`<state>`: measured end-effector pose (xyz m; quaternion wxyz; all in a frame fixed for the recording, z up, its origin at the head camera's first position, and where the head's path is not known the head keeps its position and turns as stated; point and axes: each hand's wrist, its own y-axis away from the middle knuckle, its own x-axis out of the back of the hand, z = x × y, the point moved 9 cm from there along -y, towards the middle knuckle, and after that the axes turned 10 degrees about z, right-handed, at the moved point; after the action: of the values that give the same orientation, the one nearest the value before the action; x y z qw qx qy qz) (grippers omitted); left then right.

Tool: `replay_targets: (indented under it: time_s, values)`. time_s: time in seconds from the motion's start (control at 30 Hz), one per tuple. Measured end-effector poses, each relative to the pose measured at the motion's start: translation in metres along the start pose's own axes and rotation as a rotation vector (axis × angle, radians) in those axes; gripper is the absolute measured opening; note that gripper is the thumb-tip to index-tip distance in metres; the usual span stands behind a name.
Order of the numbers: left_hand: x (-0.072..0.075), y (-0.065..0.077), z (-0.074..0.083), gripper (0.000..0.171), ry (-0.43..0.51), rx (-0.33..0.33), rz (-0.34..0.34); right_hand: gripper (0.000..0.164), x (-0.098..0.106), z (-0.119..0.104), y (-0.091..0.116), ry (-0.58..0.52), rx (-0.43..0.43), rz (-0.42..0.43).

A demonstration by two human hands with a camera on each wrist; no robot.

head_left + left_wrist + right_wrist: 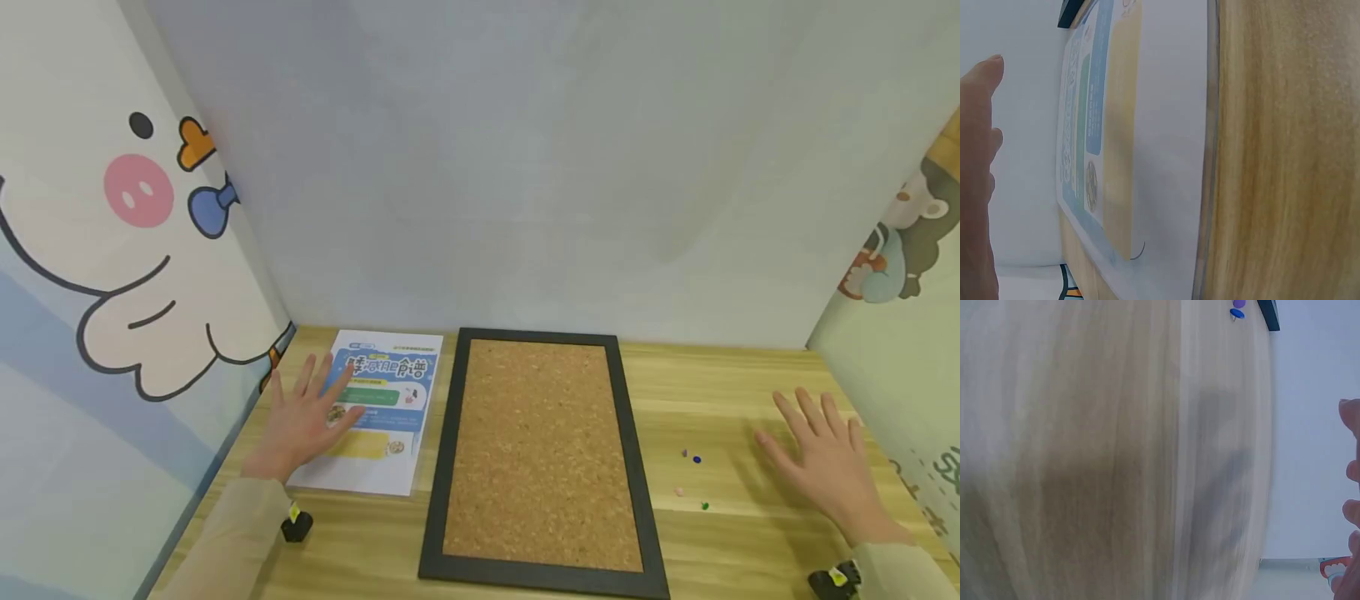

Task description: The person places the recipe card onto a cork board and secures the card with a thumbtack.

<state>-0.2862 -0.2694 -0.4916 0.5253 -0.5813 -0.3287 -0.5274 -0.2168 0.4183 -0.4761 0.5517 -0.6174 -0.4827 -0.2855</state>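
Observation:
My left hand (pixel 303 421), fingers spread, hovers over the left part of a printed sheet (pixel 375 479) with blue, green and yellow blocks, and holds nothing. In the left wrist view that sheet (pixel 1169 156) lies flat below the fingers (pixel 975 156). My right hand (pixel 828 454) is also spread and empty above the wooden table, casting a shadow. Nearest to it, on its left, lie several small push pins: a blue one (pixel 697 459), a purple one (pixel 684 452), a pink one (pixel 679 492) and a green one (pixel 705 505). The right wrist view shows the blue push pin (pixel 1237 313) near the top.
Between the hands lies a cork board (pixel 543 450) in a black frame (pixel 540 575), its far edge close to the grey back wall (pixel 525 167). Cartoon-printed side walls (pixel 60 208) flank the wooden table (pixel 720 392). Each wrist bears a small black device (pixel 297 527).

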Motion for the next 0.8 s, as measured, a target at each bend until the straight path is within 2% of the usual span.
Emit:
replay_targets:
  time_s: [0.2, 0.43, 0.57, 0.67, 0.8]
  values:
    - [0.000, 0.001, 0.002, 0.080, -0.014, -0.008, 0.015, 0.075, 0.000, -0.006, 0.001, -0.016, 0.025, 0.007]
    - [0.003, 0.004, 0.003, 0.079, 0.029, -0.021, 0.060, 0.075, -0.003, -0.008, 0.004, -0.013, 0.035, 0.003]
    - [0.006, 0.008, 0.005, 0.079, -0.001, -0.024, 0.068, 0.075, -0.007, -0.008, 0.008, -0.003, 0.054, 0.001]
    - [0.006, 0.011, 0.007, 0.080, -0.004, -0.022, 0.069, 0.070, -0.009, -0.009, 0.012, -0.011, 0.076, 0.022]
    - [0.004, 0.015, 0.007, 0.083, 0.013, -0.004, 0.054, 0.056, -0.009, -0.016, 0.017, -0.083, 0.085, 0.039]
